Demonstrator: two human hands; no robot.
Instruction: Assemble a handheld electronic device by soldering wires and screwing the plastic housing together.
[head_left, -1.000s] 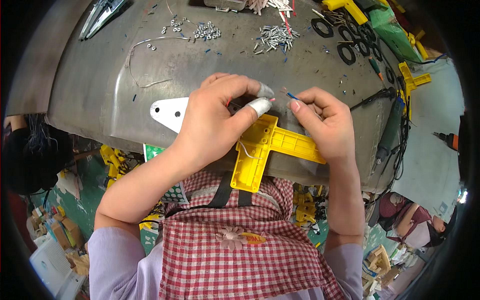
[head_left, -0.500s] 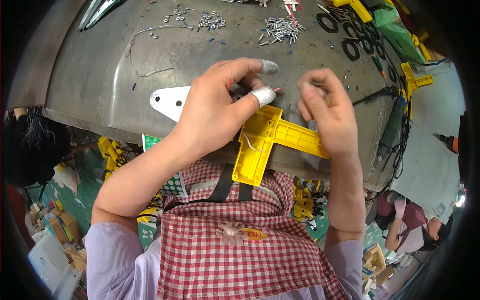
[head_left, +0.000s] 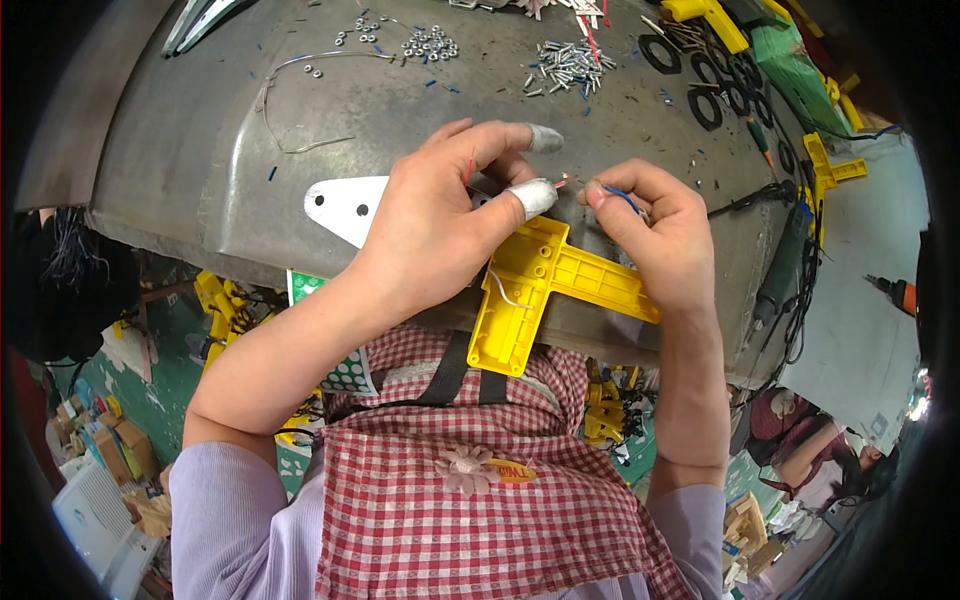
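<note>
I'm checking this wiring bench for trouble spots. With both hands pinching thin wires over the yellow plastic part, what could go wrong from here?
1. The yellow plastic part overhangs the table edge toward the lap; a tug might tip it off.
2. The left hand and right hand pinch fine wires at the fingertips; one could slip free or snap.
3. Loose screws lie scattered behind the hands; a sweep could knock them away.

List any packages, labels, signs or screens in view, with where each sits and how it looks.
Apron badge: small yellow oval patch with red print, on the chest of the red-checked apron.
Printed card or package: green and white with dots, under the table edge below the left forearm, mostly hidden.
No screens visible.
</note>
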